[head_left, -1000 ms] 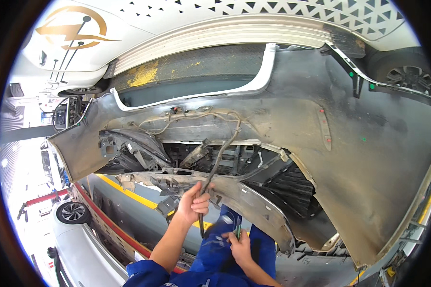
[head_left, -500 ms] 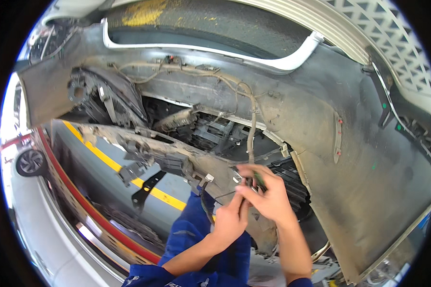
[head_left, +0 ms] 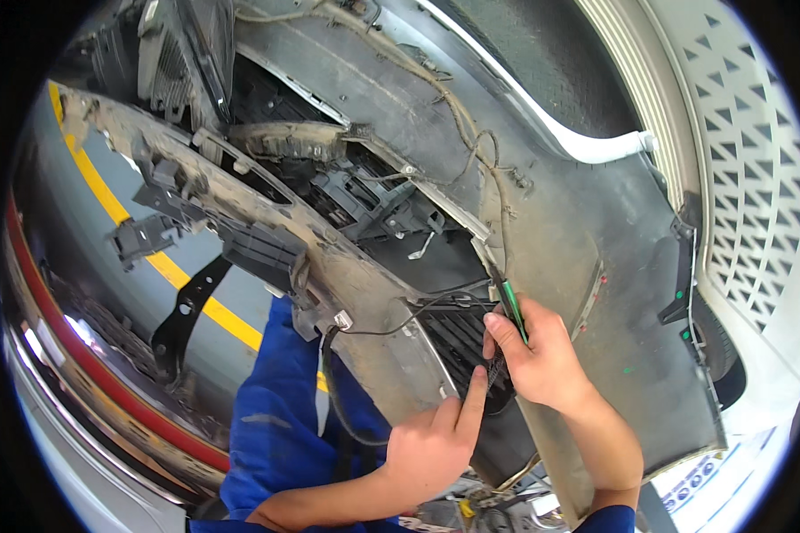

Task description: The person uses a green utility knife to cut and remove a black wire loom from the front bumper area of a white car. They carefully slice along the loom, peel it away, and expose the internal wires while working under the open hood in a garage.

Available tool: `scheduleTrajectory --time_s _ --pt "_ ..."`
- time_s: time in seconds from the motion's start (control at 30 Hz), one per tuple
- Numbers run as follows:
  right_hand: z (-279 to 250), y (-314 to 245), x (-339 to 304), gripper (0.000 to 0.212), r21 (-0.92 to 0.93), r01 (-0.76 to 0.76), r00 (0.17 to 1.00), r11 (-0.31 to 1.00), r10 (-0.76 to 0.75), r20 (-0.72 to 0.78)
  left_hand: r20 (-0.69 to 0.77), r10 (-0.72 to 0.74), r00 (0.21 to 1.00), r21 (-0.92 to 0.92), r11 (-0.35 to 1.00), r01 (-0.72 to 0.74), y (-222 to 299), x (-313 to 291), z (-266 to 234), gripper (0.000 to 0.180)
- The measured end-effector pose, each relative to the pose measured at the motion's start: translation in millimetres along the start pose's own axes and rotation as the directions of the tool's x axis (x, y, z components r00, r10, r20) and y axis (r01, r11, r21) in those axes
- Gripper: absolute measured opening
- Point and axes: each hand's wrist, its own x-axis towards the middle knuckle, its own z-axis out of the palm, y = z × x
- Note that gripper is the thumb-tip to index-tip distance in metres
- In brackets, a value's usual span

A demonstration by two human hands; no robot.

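Slim green-handled tool (head_left: 512, 306) sits at dark grille opening (head_left: 458, 333) low in dusty grey plastic bumper shell (head_left: 596, 222). Right hand (head_left: 542, 360) clenched round tool; left hand (head_left: 431, 449) grasps nothing, index finger braces grille. Best kept steady, clear of black wiring (head_left: 400, 315). Versus half second ago: view closer, hands now apart.

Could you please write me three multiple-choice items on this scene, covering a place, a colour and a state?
1. Where is the right hand?
A. at the grille opening of the bumper
B. on the floor
C. on the wheel

2. What colour is the slim tool in that hand?
A. red
B. green
C. white

3. What is the left hand doing?
A. clenched in a fist
B. lying flat
C. pointing its forefinger up at the grille

Key: 1 A, it rests there; 2 B, green shaft shows; 3 C, finger extended.
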Motion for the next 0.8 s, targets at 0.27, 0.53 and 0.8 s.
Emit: scheduleTrajectory --time_s 0.27,0.53,0.8 --pt "8 -6 16 0.019 0.225 -0.135 0.964 0.965 0.180 -0.195 -0.026 0.026 0.999 -0.006 1.000 -0.026 -7 15 -17 0.067" --pt "5 6 0 0.018 0.497 -0.076 0.938 0.865 0.231 -0.259 -0.053 0.048 0.997 -0.105 0.993 -0.053 -10 16 -25 0.060" --pt "28 42 -46 0.025 0.614 0.385 0.883 0.690 -0.082 -0.461 0.729 0.171 0.663 -0.611 -0.277 0.742 -38 44 15 0.037"
